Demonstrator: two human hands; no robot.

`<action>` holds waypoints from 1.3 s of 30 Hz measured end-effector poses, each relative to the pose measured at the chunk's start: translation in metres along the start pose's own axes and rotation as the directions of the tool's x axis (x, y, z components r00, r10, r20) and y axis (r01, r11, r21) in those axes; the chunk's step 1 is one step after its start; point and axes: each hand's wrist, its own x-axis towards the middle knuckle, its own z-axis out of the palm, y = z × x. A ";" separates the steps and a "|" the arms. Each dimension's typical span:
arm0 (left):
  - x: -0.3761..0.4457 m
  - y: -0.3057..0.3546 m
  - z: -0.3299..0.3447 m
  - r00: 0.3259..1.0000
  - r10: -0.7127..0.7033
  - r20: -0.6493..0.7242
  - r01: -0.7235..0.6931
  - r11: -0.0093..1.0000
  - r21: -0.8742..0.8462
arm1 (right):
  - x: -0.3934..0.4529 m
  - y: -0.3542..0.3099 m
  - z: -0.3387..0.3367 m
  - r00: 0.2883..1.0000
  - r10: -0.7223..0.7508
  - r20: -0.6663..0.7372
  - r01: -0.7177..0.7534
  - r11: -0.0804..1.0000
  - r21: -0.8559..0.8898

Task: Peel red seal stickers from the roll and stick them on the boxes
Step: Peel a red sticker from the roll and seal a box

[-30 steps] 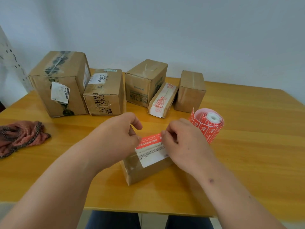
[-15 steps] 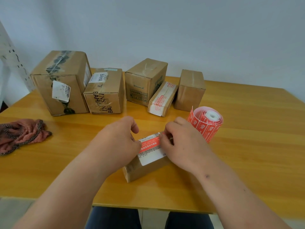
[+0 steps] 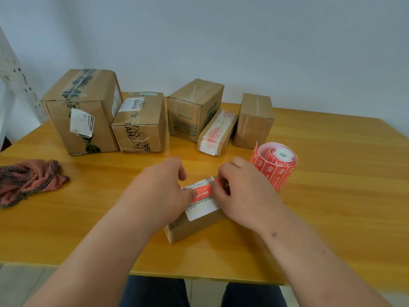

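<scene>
- We press a red seal sticker [image 3: 202,193] onto the top of a small brown box [image 3: 192,224] just below the centre of the frame; the sticker lies across the upper part of the box's white label [image 3: 204,207].
- Our left hand [image 3: 161,191] curls over the sticker's left end, thumb tip down on it; the other fingers are bent and mostly hidden.
- Our right hand [image 3: 241,191] curls at the sticker's right end, its fingers pinching or pressing that edge; we cannot tell which.
- The sticker roll [image 3: 275,166] stands on the wooden surface [image 3: 332,196] just right of the right hand, a loose strip sticking up on its left.
- Five cardboard boxes [image 3: 141,122] line the far side, upper left to centre.
- A reddish cloth [image 3: 28,179] lies at the left edge.
</scene>
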 end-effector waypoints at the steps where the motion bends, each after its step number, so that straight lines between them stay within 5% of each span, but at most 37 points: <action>1: 0.000 0.000 0.000 1.000 -0.001 0.000 0.001 1.000 0.004 | 0.001 0.000 0.000 1.000 0.000 0.008 0.000 1.000 -0.002; 22: 0.003 0.003 -0.001 1.000 -0.023 -0.019 0.025 0.995 0.092 | 0.004 -0.006 -0.003 0.999 0.019 0.033 -0.018 0.999 -0.046; 27: 0.004 0.000 -0.001 1.000 -0.025 0.011 0.024 0.998 0.064 | 0.005 -0.004 -0.011 0.992 0.122 0.041 -0.124 0.991 0.058; 39: 0.001 -0.004 0.009 0.997 0.028 -0.077 -0.023 0.998 0.058 | 0.002 0.001 -0.010 0.995 0.098 -0.013 -0.096 0.989 0.110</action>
